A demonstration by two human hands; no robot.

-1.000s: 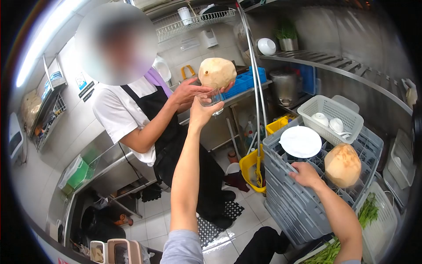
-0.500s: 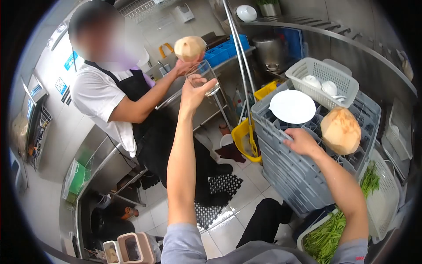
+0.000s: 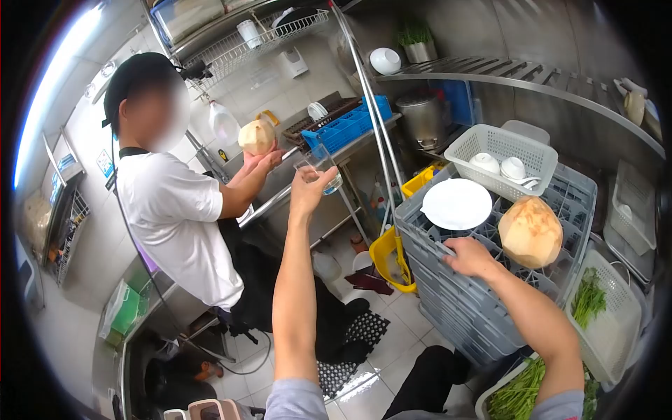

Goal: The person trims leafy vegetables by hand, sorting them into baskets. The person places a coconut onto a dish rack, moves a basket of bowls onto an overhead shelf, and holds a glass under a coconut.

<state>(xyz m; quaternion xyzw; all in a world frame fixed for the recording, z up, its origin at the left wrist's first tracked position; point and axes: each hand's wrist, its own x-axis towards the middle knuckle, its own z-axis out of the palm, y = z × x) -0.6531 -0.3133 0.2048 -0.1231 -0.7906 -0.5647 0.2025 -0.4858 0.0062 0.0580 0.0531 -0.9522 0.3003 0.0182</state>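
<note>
My left hand [image 3: 311,187] is raised at the centre, its fingers wrapped round a clear glass [image 3: 327,170] that tilts to the side. At the right, my right hand [image 3: 467,256] grips the near left rim of the top grey rack [image 3: 413,227] in a stack. On that rack sit a white plate [image 3: 457,204], a peeled coconut [image 3: 530,232] just beyond my right hand, and a pale basket [image 3: 500,157] with white bowls. Beyond the glass, a co-worker's hands [image 3: 257,168] hold another peeled coconut [image 3: 257,137].
A co-worker [image 3: 175,224] in a white shirt stands at the left. Mop poles [image 3: 371,115] rise behind a yellow bucket [image 3: 387,255]. A blue crate [image 3: 350,127] rests on the back counter. Baskets of greens [image 3: 588,301] lie at the lower right. A slatted shelf [image 3: 518,78] runs above.
The co-worker has turned away toward the back counter, carrying the coconut left, apart from my glass. My left hand still holds the glass; my right hand stays on the rack. The view has shifted.
</note>
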